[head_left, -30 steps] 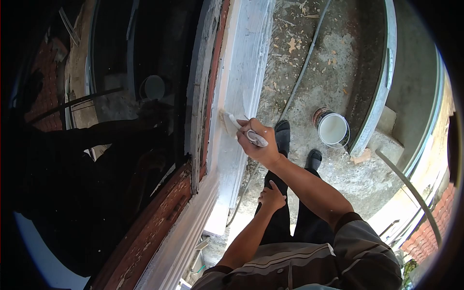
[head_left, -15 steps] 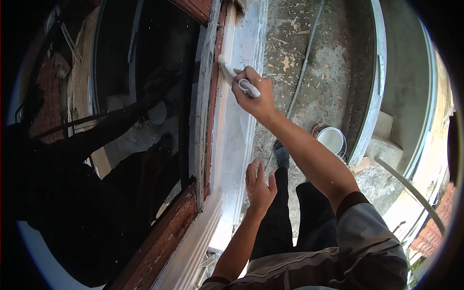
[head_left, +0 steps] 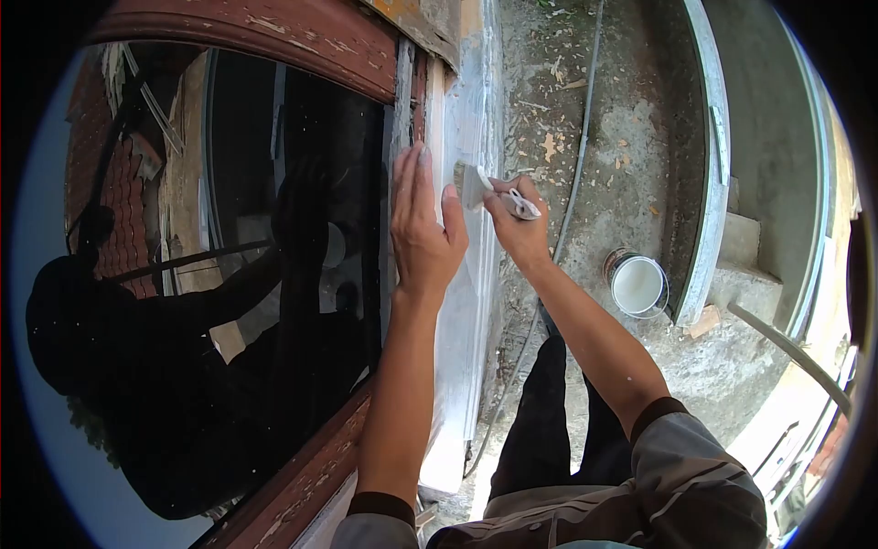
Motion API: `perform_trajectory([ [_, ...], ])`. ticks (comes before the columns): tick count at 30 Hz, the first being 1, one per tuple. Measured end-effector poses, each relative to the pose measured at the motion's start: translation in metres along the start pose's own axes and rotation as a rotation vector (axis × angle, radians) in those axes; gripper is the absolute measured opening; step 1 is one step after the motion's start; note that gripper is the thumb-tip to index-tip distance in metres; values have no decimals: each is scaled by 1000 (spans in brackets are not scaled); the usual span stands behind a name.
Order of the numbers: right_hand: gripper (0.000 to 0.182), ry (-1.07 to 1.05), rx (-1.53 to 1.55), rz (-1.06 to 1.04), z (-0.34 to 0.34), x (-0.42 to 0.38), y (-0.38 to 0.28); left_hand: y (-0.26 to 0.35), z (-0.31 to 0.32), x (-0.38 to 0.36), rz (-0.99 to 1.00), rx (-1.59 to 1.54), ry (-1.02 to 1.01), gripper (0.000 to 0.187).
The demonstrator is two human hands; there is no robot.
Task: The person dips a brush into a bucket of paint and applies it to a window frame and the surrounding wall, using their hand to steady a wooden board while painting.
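My right hand (head_left: 523, 224) grips the white handle of a paintbrush (head_left: 474, 186), its bristles at the white-painted window frame (head_left: 462, 265). To the left, my left hand (head_left: 425, 220) lies with its fingers stretched along the frame's inner edge, beside the dark glass (head_left: 338, 119), its thumb apart. Nothing shows in that hand; its palm is hidden. White paint fills a bucket (head_left: 637, 285) on the ground to the right of my right forearm.
Peeling red wood (head_left: 274, 32) borders the glass at the top and lower left. A grey hose (head_left: 582, 137) runs along the concrete floor (head_left: 631, 128), among paint flakes. Concrete steps (head_left: 745, 261) and a curved pole (head_left: 791, 352) are at the right.
My left hand has moved up and left onto the frame. My right hand and the brush have shifted right and down, off the frame's red inner edge. The view has shifted too.
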State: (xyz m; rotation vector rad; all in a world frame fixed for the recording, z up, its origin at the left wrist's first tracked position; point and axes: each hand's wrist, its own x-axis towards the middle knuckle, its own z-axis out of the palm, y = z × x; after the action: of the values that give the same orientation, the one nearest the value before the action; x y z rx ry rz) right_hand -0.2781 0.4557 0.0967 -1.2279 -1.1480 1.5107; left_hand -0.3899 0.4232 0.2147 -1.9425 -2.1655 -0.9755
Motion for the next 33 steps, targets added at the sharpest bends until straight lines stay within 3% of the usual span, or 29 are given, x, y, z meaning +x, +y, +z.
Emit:
perform_trajectory([
  [4, 15, 10, -11, 61, -24, -37, 4, -29, 3, 65, 213, 88, 52, 39],
  [6, 17, 10, -20, 130, -34, -38, -5, -12, -15, 99, 375, 159, 250, 38],
  [9, 21, 58, 30, 5, -31, -20, -1, 22, -73, 162, 597, 355, 584, 38],
  [13, 22, 33, -2, 155, -32, -24, -15, 30, -151, 247, 748, 582, 779, 52],
  [16, 17, 32, 8, 110, -34, -39, -16, 22, -186, 296, 732, 684, 838, 58],
  [18, 14, 40, 2, 39, -35, -48, -18, 16, -191, 318, 626, 591, 841, 62],
  [20, 13, 8, 20, 139, -42, -53, -21, -3, -202, 332, 717, 888, 835, 62],
  [27, 12, 25, 81, 103, -41, -37, -31, -19, -203, 333, 809, 904, 850, 59],
  [33, 13, 21, 95, 27, -23, -14, -33, -23, -201, 338, 718, 1005, 787, 65],
])
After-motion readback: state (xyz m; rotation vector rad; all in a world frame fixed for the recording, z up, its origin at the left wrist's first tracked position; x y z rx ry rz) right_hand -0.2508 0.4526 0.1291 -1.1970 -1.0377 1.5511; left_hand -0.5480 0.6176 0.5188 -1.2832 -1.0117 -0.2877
